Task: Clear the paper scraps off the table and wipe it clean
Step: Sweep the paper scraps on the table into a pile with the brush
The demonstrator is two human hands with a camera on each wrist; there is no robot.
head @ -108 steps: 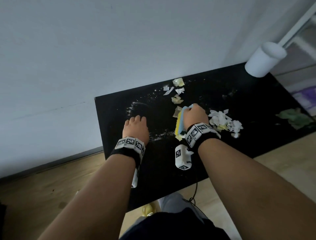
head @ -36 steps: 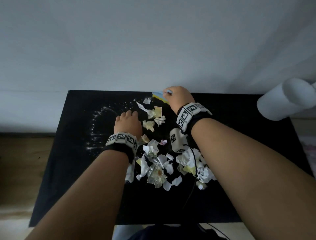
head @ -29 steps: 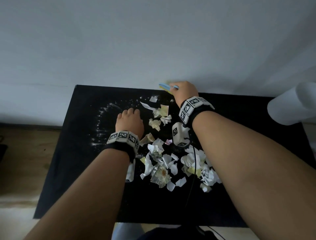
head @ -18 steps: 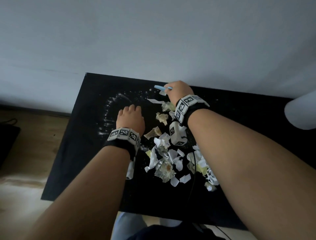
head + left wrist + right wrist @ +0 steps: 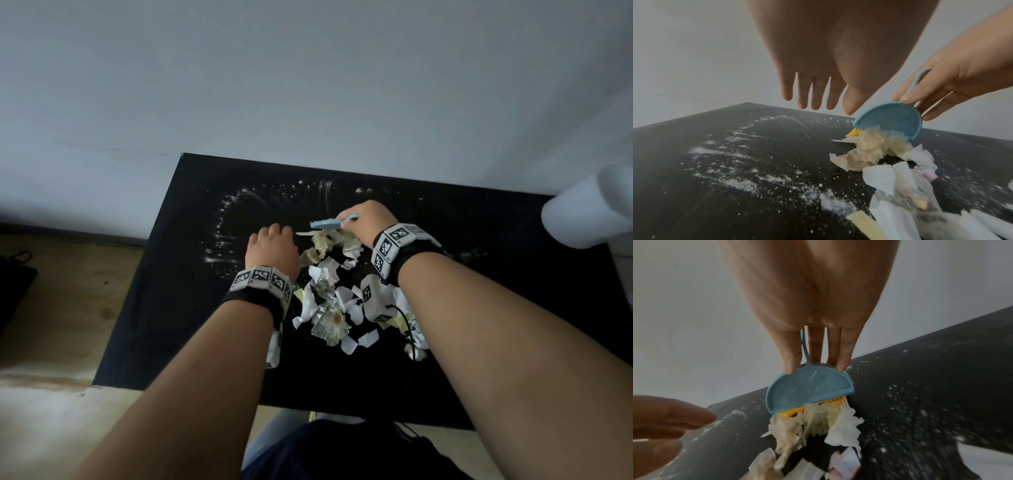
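My right hand [image 5: 368, 219] pinches a small blue brush [image 5: 330, 223] with yellow bristles, its thumb and fingertips on the brush's back [image 5: 809, 389]. The bristles press against crumpled paper scraps [image 5: 813, 426] at the far end of a pile [image 5: 329, 301] in the middle of the black table [image 5: 171, 308]. Just left of the pile, my left hand [image 5: 272, 246] hovers with straight fingers [image 5: 813, 91] and holds nothing. White powder [image 5: 748, 162] is smeared over the table to the left of the scraps.
A white cylinder [image 5: 589, 212] stands at the table's far right corner. A grey wall runs right behind the table's far edge. Wooden floor [image 5: 68, 291] shows to the left. Powder arcs [image 5: 226, 233] mark the left half of the tabletop.
The right hand has drawn the brush from the table's far edge toward me, pushing the far scraps into the main pile. The left hand has stayed beside the pile.
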